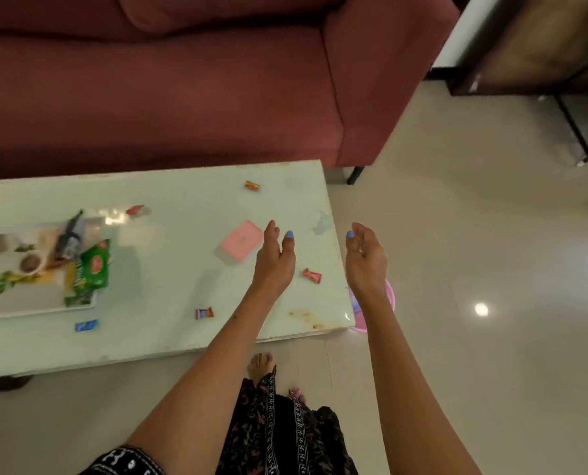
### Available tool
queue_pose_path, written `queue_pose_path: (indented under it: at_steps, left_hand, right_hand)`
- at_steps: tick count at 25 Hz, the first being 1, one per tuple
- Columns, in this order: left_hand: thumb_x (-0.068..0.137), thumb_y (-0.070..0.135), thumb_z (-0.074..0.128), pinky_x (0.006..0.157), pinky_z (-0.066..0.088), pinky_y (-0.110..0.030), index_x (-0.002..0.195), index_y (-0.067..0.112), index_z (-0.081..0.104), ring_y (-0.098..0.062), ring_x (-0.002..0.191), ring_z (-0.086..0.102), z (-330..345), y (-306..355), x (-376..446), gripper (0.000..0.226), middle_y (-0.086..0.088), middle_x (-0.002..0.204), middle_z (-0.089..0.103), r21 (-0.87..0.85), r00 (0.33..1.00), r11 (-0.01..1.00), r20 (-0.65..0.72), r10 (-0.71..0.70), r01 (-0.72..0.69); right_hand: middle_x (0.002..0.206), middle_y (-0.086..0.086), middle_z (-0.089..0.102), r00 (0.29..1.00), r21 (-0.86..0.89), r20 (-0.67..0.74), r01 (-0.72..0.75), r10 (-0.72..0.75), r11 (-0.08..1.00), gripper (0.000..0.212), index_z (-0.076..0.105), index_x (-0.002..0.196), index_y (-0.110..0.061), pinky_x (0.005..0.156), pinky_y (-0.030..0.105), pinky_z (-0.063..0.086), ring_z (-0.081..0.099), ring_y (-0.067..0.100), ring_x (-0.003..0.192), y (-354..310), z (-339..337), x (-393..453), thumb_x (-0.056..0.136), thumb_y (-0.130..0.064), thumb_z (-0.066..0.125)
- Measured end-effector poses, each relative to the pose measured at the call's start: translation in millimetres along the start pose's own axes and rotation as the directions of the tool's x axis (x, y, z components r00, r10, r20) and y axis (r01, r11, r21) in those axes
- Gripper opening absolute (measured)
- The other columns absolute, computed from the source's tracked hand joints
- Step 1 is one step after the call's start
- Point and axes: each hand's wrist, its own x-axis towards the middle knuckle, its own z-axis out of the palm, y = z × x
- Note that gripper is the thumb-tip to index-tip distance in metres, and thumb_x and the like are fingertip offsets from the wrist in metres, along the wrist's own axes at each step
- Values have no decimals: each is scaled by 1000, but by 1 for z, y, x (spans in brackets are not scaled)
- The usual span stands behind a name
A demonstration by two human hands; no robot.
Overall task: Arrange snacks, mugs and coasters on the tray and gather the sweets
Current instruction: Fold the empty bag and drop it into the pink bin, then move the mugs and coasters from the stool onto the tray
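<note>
Pink coaster (242, 240), scattered sweets (311, 275), empty hands (274, 258)

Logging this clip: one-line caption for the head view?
Empty left hand and right hand hover over a table strewn with wrapped sweets.

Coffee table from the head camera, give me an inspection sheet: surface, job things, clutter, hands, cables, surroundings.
Surface: pale glossy table, brownish stains near its front right corner.
Job's things: tray at left holding a green snack packet; five wrapped sweets scattered loose, e.g. red sweet; pink coaster lying flat.
Clutter: nothing seen.
Hands: left hand and right hand open, empty, above the table's right end.
Cables: nothing seen.
Surroundings: maroon sofa behind; pink tub on the floor, partly hidden.
</note>
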Motion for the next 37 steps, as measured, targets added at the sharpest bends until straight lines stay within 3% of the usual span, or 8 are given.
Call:
queue_pose_path:
  at_steps: [3,6,10,19,25,30,34,37]
  left_hand:
    - [99,31,29,112,23,-31,146,18,19,-20,141,25,-41,8,-21,50,-1,155,24,-2,997,1000,-71,17,-17]
    - [99,33,28,111,25,-31,143,18,27,-21,140,27,-88,8,-35,47,-2,154,27,-4,984,999,-173,32,-34]
    - [98,35,29,110,26,-31,142,19,31,-20,139,30,-156,-9,-48,46,-2,152,30,-67,962,997,-274,13,-33]
    - [98,32,32,114,26,-34,142,15,31,-20,139,30,-334,-72,-80,47,-4,151,33,-110,920,990,-390,36,-85]
    - [99,25,32,76,32,-8,140,17,33,-7,109,43,-417,-101,-104,42,-5,140,45,-163,895,981,-445,18,-101]
    - [98,27,33,88,32,-21,136,14,38,-15,119,46,-461,-131,-109,40,-4,136,50,-176,852,980,-523,-11,-96]
    - [98,27,34,94,31,-22,137,15,36,-19,128,43,-491,-149,-98,40,-5,140,47,-228,818,971,-569,-77,-68]
    - [97,27,35,97,32,-25,138,15,35,-21,129,43,-521,-157,-85,42,-7,141,46,-252,795,967,-595,-122,-40]
  right_hand:
    - [132,2,55,996,-3,49,70,-70,998,36,48,131,-12,82,8,40,51,17,121,-32,24,-26,99,-26,41]
    - [134,1,55,982,-6,117,152,-150,988,36,49,131,-14,100,23,38,50,17,124,-59,56,-51,98,-26,42]
    - [135,2,54,956,-26,204,221,-211,975,36,49,130,-14,104,30,38,50,19,124,-88,109,-90,98,-28,41]
    - [134,1,54,924,-8,267,287,-275,958,34,51,129,-15,97,23,37,49,17,124,-144,250,-189,98,-28,41]
    - [135,-1,53,894,-23,332,326,-300,945,32,52,127,-17,93,20,32,48,14,123,-170,320,-238,99,-27,40]
    - [131,-2,56,841,-32,433,374,-325,927,32,53,126,-17,90,19,35,45,2,107,-187,371,-259,98,-28,42]
    - [111,-11,56,780,-11,527,404,-338,915,29,56,121,-18,75,-3,35,51,-6,92,-196,411,-260,98,-27,43]
    - [112,-9,57,735,-8,586,427,-341,904,32,55,125,-17,79,11,37,51,0,97,-210,442,-257,97,-27,44]
